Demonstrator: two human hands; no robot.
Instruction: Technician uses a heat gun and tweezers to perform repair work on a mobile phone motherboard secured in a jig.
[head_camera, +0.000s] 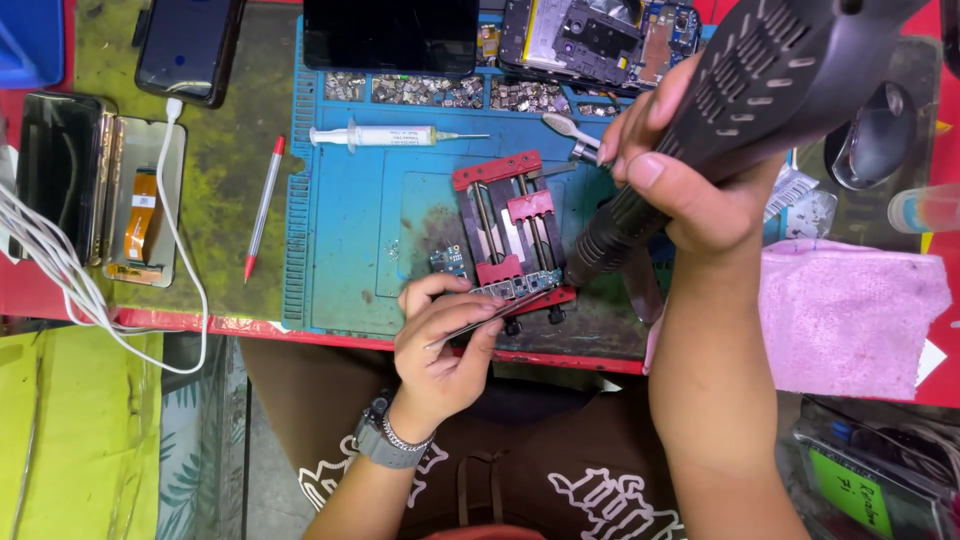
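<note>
From the head camera, the desk (230, 150) carries a blue work mat (350, 220) with a white syringe (385, 136) lying across its upper part and a row of small trays of metal parts (440, 90) along its top edge; a red and white pen (264, 208) lies just left of the mat, a dark phone (190, 45) sits at the top left, and an opened phone screen with an orange flex cable (140, 205) rests at the far left under a white cable (60, 270). A stripped phone body (600, 40) lies at the top, and a pink cloth (850, 315) covers the desk at the right. In the middle of the mat stands a red clamp holder (512, 230) gripping a small circuit board (520, 287) at its near edge. The left hand (445, 345), with a watch at the wrist, is closed on thin tweezers (480, 320) whose tip touches the board from the near left. The right hand (680, 180) is clenched around a dark hot-air tool (760, 90), its black nozzle (598, 245) slanting down to just beside the right end of the board, and the tool's body hides part of the mat behind it
</note>
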